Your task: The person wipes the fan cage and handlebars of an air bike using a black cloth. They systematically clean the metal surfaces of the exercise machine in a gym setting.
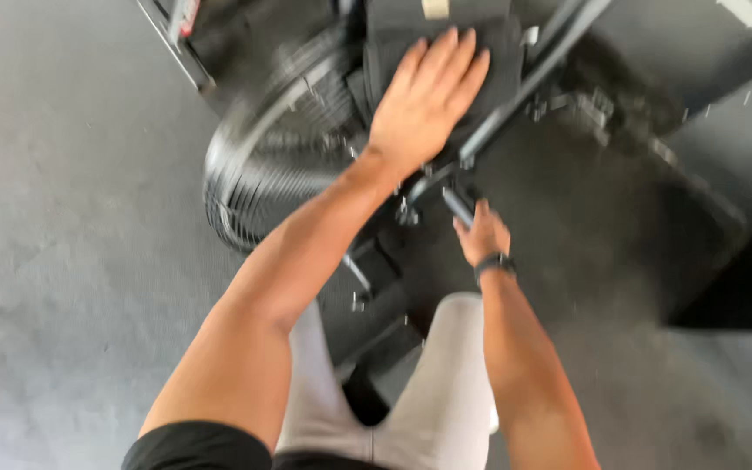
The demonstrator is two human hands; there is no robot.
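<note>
A: Largest first: under us we see the grey floor, and on it a dark rubber mat carrying a black exercise bike. Its round wire-caged fan wheel sits left of centre, blurred, so we cannot tell whether it turns.

B: Above and right of the wheel is the black padded seat, with a slanted metal frame bar running past its right edge. Our left hand lies flat on top of the pad, fingers stretched out and close together, pressing rather than gripping.

A: And our right hand, with a dark watch on the wrist, is lower down, just under the seat. Its fingers are curled around a short grey handle, closed on it as far as the blur lets us judge.

B: What could go wrong? We judge that if that handle frees the seat, the pad could drop or slide under the weight of our left hand and pinch the right fingers against the frame.

A: Also, our left forearm passes near the fan cage. If the wheel is moving, a slip off the pad would bring the arm against it.

B: And our knee in grey shorts stands close to the frame, so a sudden shift could knock it.
</note>
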